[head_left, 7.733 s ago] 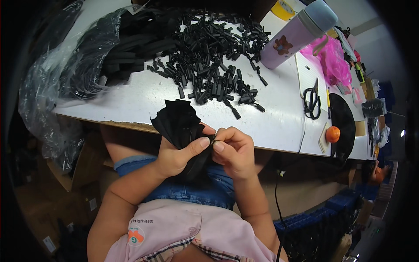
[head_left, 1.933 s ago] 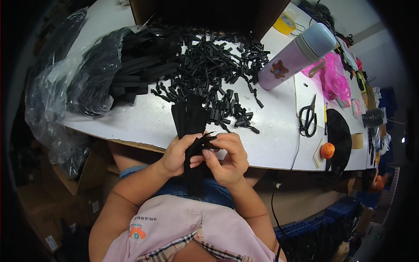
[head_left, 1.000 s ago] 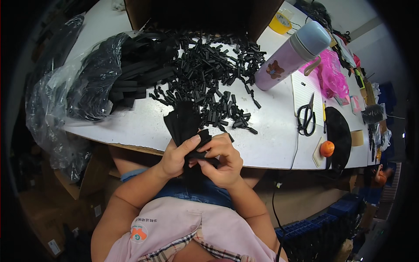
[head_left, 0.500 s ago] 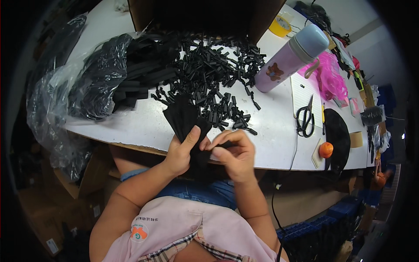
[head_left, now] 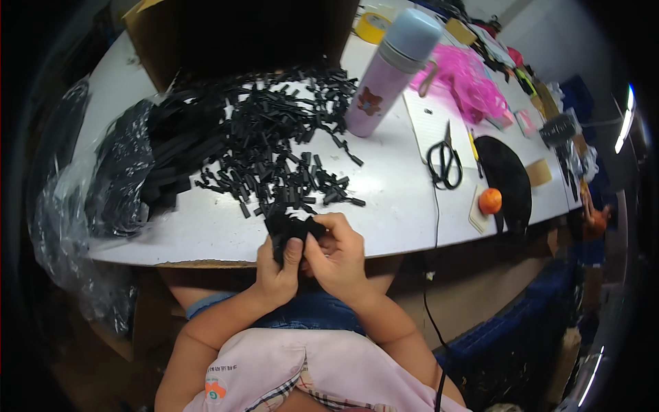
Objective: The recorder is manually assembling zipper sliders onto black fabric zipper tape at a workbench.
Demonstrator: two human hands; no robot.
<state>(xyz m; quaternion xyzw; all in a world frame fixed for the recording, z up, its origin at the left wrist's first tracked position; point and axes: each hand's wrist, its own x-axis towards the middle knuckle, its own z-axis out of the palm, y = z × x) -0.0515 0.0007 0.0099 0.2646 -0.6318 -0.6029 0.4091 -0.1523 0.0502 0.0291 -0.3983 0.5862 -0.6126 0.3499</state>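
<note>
My left hand [head_left: 278, 273] is closed round a bunch of black fabric [head_left: 288, 228], its thumb lying along the near side. Close against it, my right hand [head_left: 338, 259] pinches the right edge of the same fabric between thumb and fingers. Both hands are just above the table's front edge. Beyond them spreads a heap of small black plastic pieces with short cords [head_left: 271, 130]. Left of the heap, black fabric strips [head_left: 180, 141] stick out of a clear plastic bag [head_left: 122, 165].
A cardboard box [head_left: 147, 42] stands behind the heap, beside a pink-and-blue bottle [head_left: 388, 79]. To the right lie black scissors [head_left: 445, 165], a lined notepad [head_left: 422, 127], a pink plastic bag [head_left: 467, 86], an orange fruit [head_left: 490, 201] and a black curved piece [head_left: 508, 182]. Yellow tape [head_left: 373, 27] is farther back.
The view has shifted, so the table's contents appear farther left. The fabric, fanned upward before, is now bunched between my hands, and my right hand has come closer to my left.
</note>
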